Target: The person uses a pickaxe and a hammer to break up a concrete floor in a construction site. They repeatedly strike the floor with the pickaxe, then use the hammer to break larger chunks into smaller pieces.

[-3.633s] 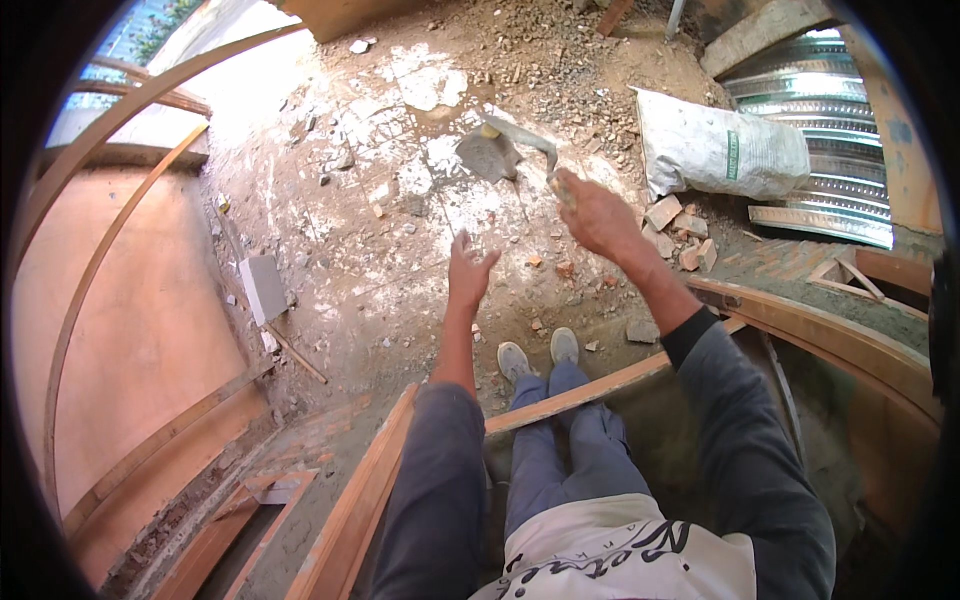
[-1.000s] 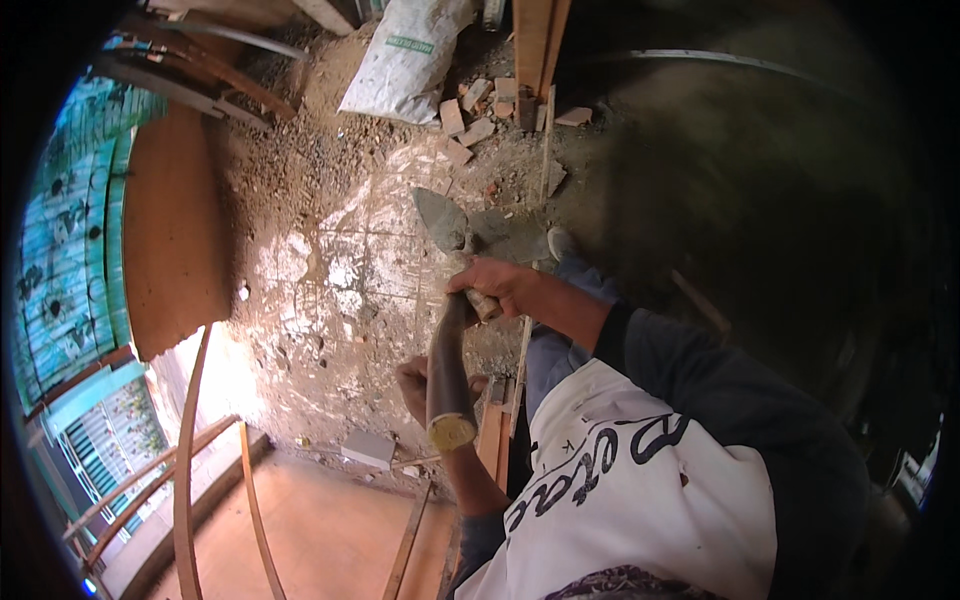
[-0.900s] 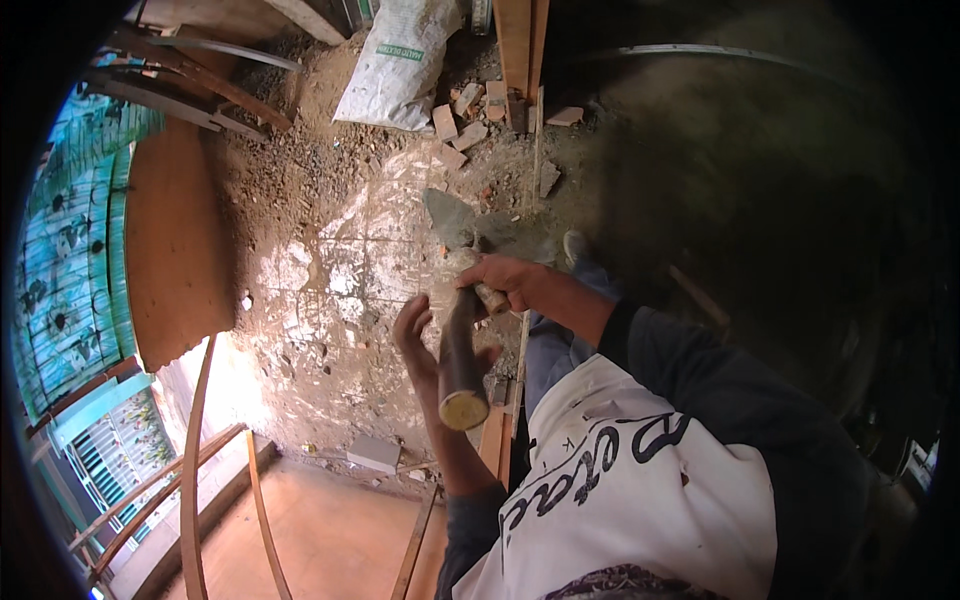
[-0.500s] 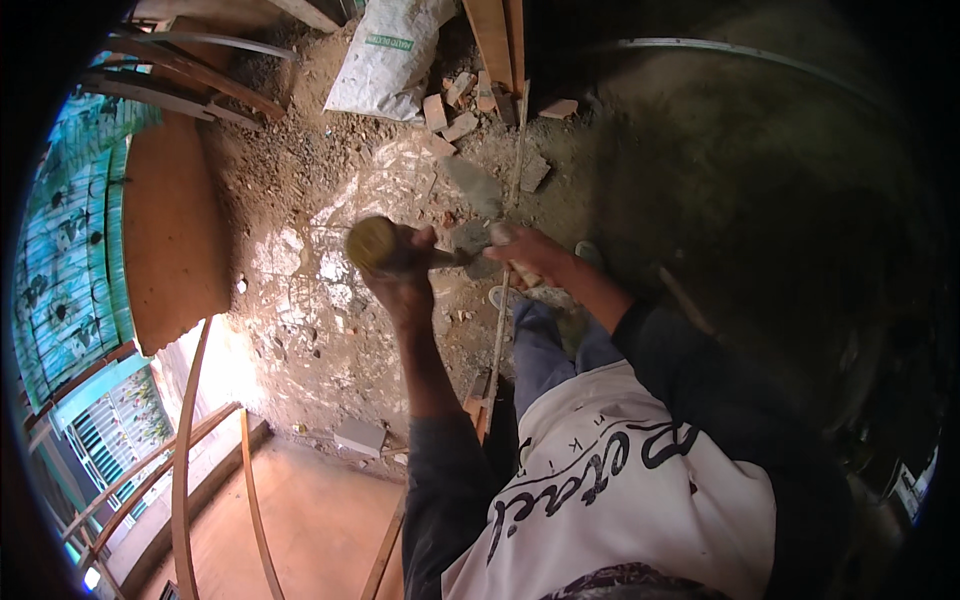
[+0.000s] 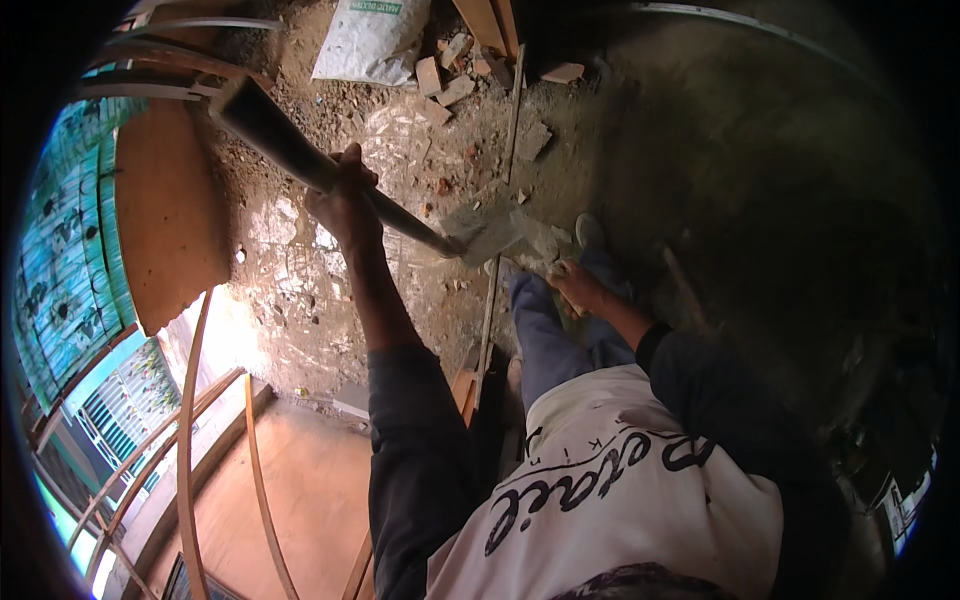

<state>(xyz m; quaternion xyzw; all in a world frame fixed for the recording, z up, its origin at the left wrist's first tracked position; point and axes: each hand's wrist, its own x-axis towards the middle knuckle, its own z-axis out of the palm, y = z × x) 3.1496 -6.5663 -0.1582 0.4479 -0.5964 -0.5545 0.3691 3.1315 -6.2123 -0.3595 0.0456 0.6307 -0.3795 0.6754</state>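
Note:
My left hand [image 5: 345,200] is wrapped round the long wooden handle of a hoe [image 5: 270,130]. The handle's butt end rises toward the upper left, and the grey blade end is low, near my feet. In front of my legs, my right hand [image 5: 580,288] is closed on the handle of a trowel [image 5: 540,238]. Motion blurs the trowel's grey blade, which lies against or just beside the hoe blade; I cannot tell whether they touch.
Broken bricks [image 5: 457,88] lie by a white sack [image 5: 370,40] and upright wooden planks [image 5: 490,25]. A thin strip [image 5: 516,120] runs along the rubble-strewn ground [image 5: 300,270]. At left are a brown panel [image 5: 170,210], blue-green patterned sheeting [image 5: 70,250] and curved wooden poles [image 5: 190,430].
My left hand has moved up and left, tilting the hoe so its handle shows lengthwise. My right hand has moved right and slightly down with the trowel, whose blade has swung rightward.

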